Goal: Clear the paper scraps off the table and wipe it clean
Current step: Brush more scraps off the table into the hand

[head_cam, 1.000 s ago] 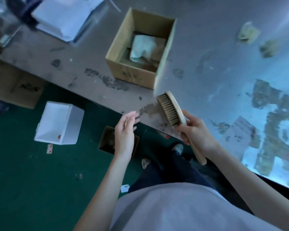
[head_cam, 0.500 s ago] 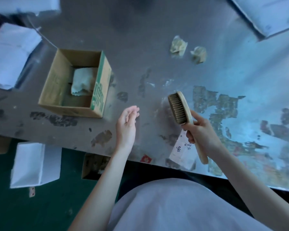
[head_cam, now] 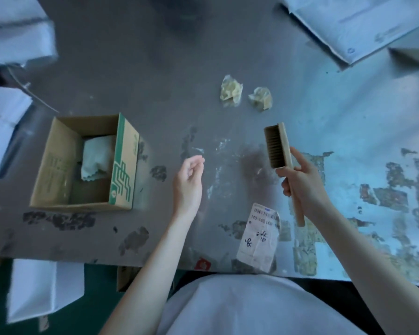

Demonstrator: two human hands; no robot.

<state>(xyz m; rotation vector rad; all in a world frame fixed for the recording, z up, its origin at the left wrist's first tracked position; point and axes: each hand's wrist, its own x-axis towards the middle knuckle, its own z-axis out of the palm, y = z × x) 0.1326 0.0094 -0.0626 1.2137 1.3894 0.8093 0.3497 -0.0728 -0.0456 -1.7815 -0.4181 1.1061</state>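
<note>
Flaking in patches, grey table [head_cam: 155, 68]; green floor [head_cam: 99, 301]

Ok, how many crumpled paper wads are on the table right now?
2. The left wad and the right wad lie side by side, apart, beyond the brush. A flat printed slip lies near the front edge. The cardboard box could hide more.

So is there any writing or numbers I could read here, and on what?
"140-140": printed below a barcode on the paper slip; further digits blurred.
Handwriting on that slip: illegible.
Print on the cardboard box: too faint to read.
Print on the white mailer: blurred.
</note>
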